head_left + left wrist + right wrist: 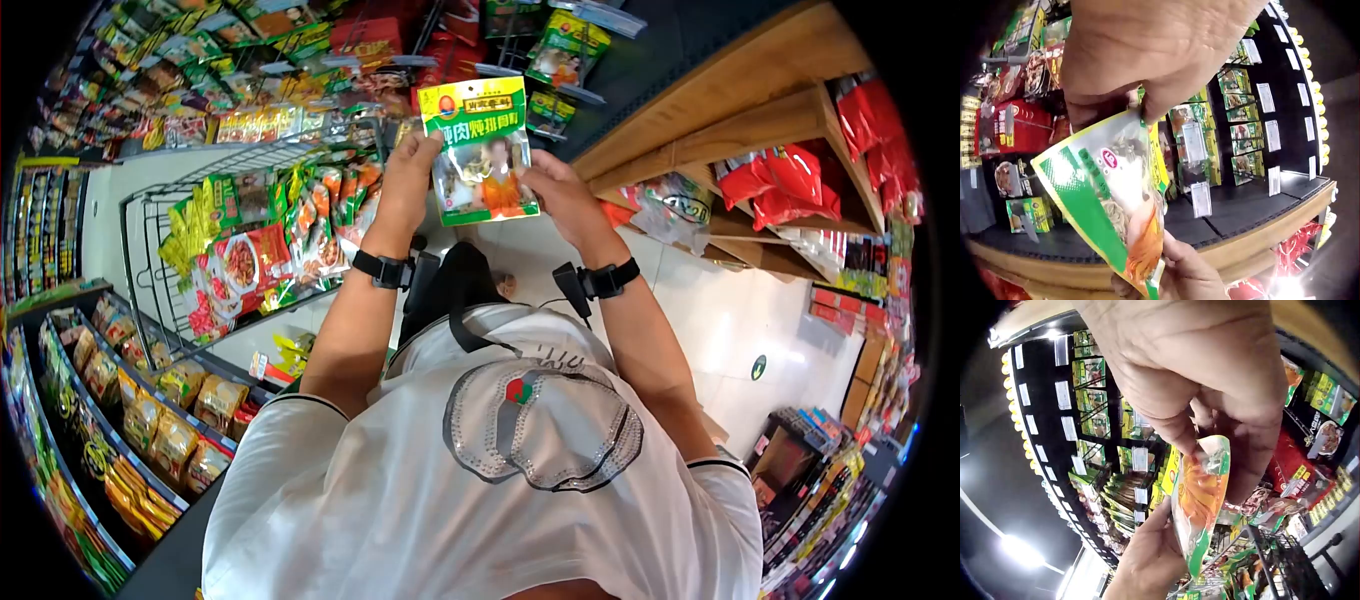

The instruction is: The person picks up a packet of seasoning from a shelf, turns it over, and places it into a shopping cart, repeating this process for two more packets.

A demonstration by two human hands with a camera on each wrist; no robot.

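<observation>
A green and yellow packet with a clear window [484,165] is held upright between both hands in the head view. The left hand [408,185] pinches its left edge, thumb on the front. On the opposite edge, the right hand [572,205] grips with its thumb over the window. Through the clear part of the packet [1124,181], pale and orange dried pieces show in the left wrist view. The right wrist view has the packet [1200,503] tilted, its orange contents facing the camera; fingers behind it are partly hidden.
A wire shopping cart [150,255] with several colourful packets [245,265] stands at the left. Hanging packets [568,48] line the rack ahead. A wooden shelf [745,120] with red bags [780,180] is at the right, and bins of packaged food [150,400] are at lower left.
</observation>
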